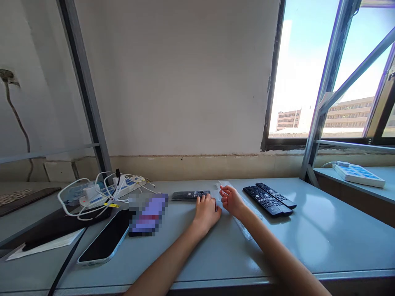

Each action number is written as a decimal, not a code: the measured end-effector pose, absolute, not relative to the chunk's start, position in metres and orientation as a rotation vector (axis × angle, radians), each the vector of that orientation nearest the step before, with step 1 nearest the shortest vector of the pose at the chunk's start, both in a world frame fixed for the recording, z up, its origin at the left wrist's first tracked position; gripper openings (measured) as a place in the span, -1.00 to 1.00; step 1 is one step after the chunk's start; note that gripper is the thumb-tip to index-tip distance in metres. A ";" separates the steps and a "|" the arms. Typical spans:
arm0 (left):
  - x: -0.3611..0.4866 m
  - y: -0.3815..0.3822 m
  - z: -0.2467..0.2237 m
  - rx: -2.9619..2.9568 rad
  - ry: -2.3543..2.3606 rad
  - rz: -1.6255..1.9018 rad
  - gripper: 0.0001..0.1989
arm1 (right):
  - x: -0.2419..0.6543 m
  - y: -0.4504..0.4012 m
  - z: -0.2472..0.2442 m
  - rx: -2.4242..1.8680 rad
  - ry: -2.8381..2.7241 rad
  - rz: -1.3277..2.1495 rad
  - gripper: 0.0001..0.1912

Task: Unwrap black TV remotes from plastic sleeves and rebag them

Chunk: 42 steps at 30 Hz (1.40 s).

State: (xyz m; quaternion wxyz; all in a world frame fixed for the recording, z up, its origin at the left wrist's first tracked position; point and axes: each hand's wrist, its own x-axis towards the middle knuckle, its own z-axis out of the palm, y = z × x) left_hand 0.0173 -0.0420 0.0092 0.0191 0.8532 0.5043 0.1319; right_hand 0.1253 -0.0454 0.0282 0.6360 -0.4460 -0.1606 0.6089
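Note:
My left hand [207, 211] reaches over the right end of a black remote control [187, 196] lying crosswise on the desk. Its fingers are bent down onto that end, and part of the grip is hidden. A small dark spot shows by the thumb; I cannot make out what it is. My right hand [232, 200] is raised just to the right, fingers loosely curled and a little apart, with nothing visible in them. Beneath it lies a clear plastic sleeve [245, 232], partly covered by the forearm. Further right, black remote controls [267, 199] lie side by side.
Left of my hands lie a phone with a dark screen [106, 238] and a purple blurred item [149, 213]. Behind them, a power strip [131, 183] is tangled with white cables [63, 199]. Metal posts [89, 90] rise at both sides. A window [290, 82] is at right.

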 end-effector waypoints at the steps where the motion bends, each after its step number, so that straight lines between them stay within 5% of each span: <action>1: 0.018 -0.042 0.009 2.646 1.560 0.411 -0.70 | 0.125 -0.046 0.028 -1.023 -0.374 1.387 -0.92; 9: 0.019 -0.039 0.007 2.587 1.628 0.505 -0.62 | 0.129 -0.041 0.021 -1.082 -0.535 1.272 -0.90; 17: 0.012 -0.032 0.002 2.371 1.917 0.381 -0.39 | 0.164 -0.040 0.019 -1.645 -0.918 0.238 -0.89; 21: 0.011 -0.030 -0.001 2.368 1.908 0.346 -0.40 | 0.181 -0.034 0.003 -1.847 -1.052 -0.014 -0.91; 28: 0.008 -0.029 0.000 2.498 1.889 0.251 -0.41 | 0.194 -0.035 -0.013 -1.994 -0.890 -0.016 -0.77; 33: 0.009 -0.022 -0.003 2.452 1.891 0.280 -0.39 | 0.183 -0.047 0.000 -2.514 -1.181 -0.097 -0.58; 42: 0.012 -0.012 -0.003 2.397 1.818 0.423 -0.39 | 0.171 -0.053 0.016 -2.571 -1.423 -0.056 -0.49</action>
